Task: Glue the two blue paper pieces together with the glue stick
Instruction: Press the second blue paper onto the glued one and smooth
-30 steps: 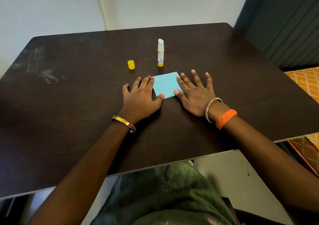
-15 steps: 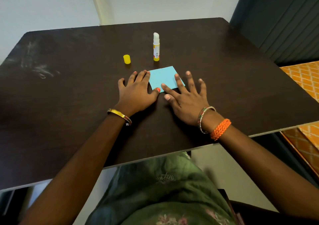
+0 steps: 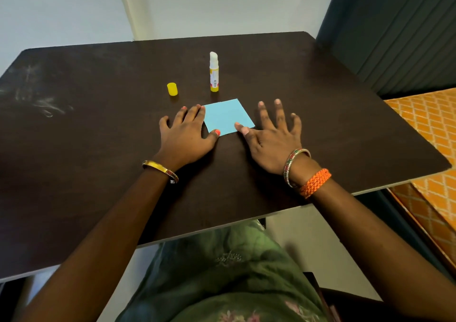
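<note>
Lying flat: blue paper (image 3: 228,116), smooth square, on dark matte worktop (image 3: 333,134).
Left hand (image 3: 186,136): fingers straight, thumb on paper's 7 o'clock edge.
Right hand (image 3: 271,136): fingers spread flat, thumb at 5 o'clock corner.
Glue stick (image 3: 214,72): upright cylinder, uncapped, at 12 o'clock; yellow cap (image 3: 172,89) at 11 o'clock.

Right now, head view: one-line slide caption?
Both flat hands, left and right, press a light-blue paper square; uncapped yellow glue stick stands behind.
</note>
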